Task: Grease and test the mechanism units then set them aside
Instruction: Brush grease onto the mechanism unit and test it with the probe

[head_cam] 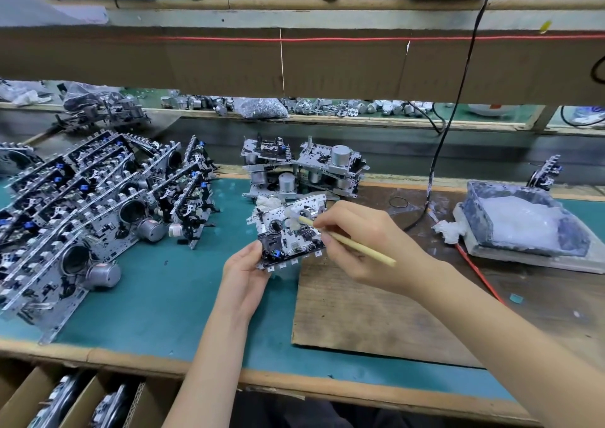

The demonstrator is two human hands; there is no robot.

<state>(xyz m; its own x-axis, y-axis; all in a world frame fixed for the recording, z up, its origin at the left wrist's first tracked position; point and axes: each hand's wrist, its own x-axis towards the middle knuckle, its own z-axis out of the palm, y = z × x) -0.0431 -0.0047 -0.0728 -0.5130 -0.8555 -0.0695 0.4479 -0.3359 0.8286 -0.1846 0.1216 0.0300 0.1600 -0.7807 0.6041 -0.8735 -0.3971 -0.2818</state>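
My left hand (246, 272) grips the lower left corner of a metal mechanism unit (288, 231), holding it tilted up above the green mat. My right hand (363, 244) pinches a thin wooden stick (360, 246); its tip carries white grease and touches the upper middle of the unit. A stack of more mechanism units (304, 169) with round motors stands just behind. Rows of several units (95, 211) lean on edge at the left. The grease tub (520, 221), full of white grease, sits at the right.
A brown board (370, 313) lies on the green mat (170, 290) under my right forearm. A black cable (438, 152) hangs down from the shelf to the bench. Cardboard boxes (82, 401) with parts sit below the front edge. A low shelf beam (294, 64) overhangs the bench.
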